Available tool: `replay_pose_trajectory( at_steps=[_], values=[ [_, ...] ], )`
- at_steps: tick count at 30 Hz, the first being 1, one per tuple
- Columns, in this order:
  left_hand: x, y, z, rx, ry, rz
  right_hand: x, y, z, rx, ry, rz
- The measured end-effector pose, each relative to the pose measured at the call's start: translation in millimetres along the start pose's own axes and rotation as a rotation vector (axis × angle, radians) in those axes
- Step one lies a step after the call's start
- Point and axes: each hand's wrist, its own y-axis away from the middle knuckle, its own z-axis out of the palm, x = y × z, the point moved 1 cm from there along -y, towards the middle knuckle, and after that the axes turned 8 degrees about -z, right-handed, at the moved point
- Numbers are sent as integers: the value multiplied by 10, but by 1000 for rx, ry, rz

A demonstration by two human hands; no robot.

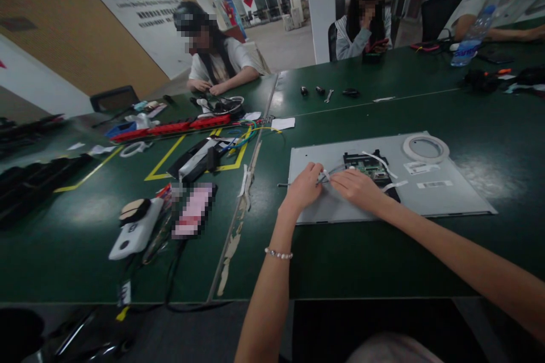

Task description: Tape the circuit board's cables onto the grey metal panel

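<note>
A grey metal panel (pixel 443 195) lies flat on the green table, with a small circuit board (pixel 367 165) mounted near its middle. My left hand (pixel 303 188) rests on the panel's left edge, fingers pinched on a thin cable (pixel 336 169) that runs toward the board. Beside it, my right hand (pixel 356 187) is also closed on that cable, just in front of the board. White tape strips (pixel 377 160) cross the board. A roll of white tape (pixel 426 147) sits on the panel's far right part.
A white device (pixel 136 232), a blurred phone (pixel 193 210) and cables lie at my left. Red power strips (pixel 170 127) and wire bundles sit farther back. Three other people sit at the table's far side; a water bottle (pixel 472 37) stands at the right.
</note>
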Motion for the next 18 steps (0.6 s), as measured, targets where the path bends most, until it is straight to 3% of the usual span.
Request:
replay_pose_trajectory(
  at_steps=[6, 18],
  values=[
    [-32, -15, 8, -10, 11, -17, -103, 33, 52, -9, -20, -5],
    [-71, -49, 22, -42, 66, 84, -113, 8, 141, -124, -61, 80]
  ],
)
